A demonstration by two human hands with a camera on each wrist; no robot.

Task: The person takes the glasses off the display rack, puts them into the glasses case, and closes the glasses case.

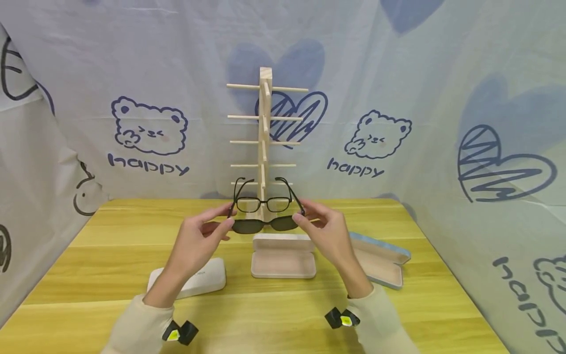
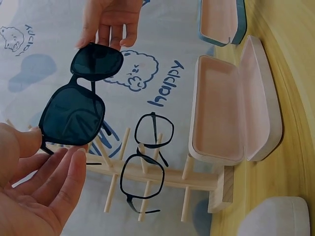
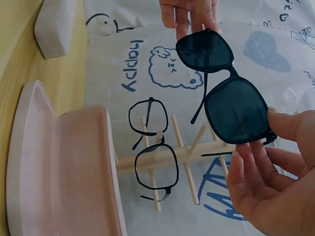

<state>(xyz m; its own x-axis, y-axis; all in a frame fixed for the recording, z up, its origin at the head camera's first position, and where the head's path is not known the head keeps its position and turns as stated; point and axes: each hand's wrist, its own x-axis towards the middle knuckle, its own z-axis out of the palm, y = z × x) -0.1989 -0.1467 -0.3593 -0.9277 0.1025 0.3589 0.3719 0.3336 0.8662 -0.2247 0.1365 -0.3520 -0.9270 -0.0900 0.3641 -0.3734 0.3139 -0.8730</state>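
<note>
A pair of dark sunglasses (image 1: 248, 226) is held up level between both hands, lenses facing the wearer in the head view. My left hand (image 1: 199, 241) pinches its left end near the hinge, thumb on the near side. My right hand (image 1: 327, 233) pinches the right end the same way. The temples are unfolded and point away, toward a wooden display stand (image 1: 265, 105). Black-framed clear glasses (image 1: 263, 202) sit on the lower part of that stand, just beyond the sunglasses; both wrist views show them apart from the sunglasses.
Below the hands lies an open white glasses case (image 1: 283, 265) with a pink lining. An open blue case (image 1: 382, 268) is at right; a closed white case (image 1: 205, 278) lies under the left forearm. Rows of thin pegs (image 1: 243, 117) stick out from the stand. A printed cloth (image 1: 212, 59) hangs behind.
</note>
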